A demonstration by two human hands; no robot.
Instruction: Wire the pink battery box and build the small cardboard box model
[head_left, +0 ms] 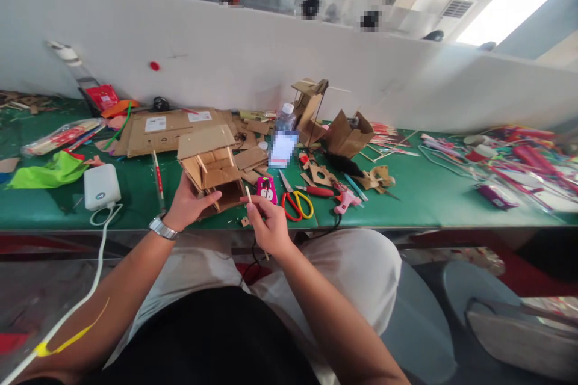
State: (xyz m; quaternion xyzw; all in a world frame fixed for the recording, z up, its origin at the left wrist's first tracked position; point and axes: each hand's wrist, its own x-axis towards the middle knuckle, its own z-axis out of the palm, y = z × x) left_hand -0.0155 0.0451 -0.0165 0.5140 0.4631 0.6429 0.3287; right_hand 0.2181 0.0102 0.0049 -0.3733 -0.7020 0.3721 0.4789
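Observation:
My left hand (187, 203), with a metal watch on its wrist, grips the lower left side of a small cardboard house model (212, 168) that rests at the front edge of the green table (428, 204). The model has a flat cardboard roof and open compartments inside. My right hand (267, 222) pinches a short pale stick (248, 194) upright, just right of the model. Both hands are closed on what they hold.
Scissors with red and yellow handles (295, 201), a pink glue gun (347, 200), a red-handled tool (316, 191) and a pink item (267, 190) lie right of my hands. Cardboard scraps, a water bottle (284, 120), a white charger box (102, 186) and its cable surround them.

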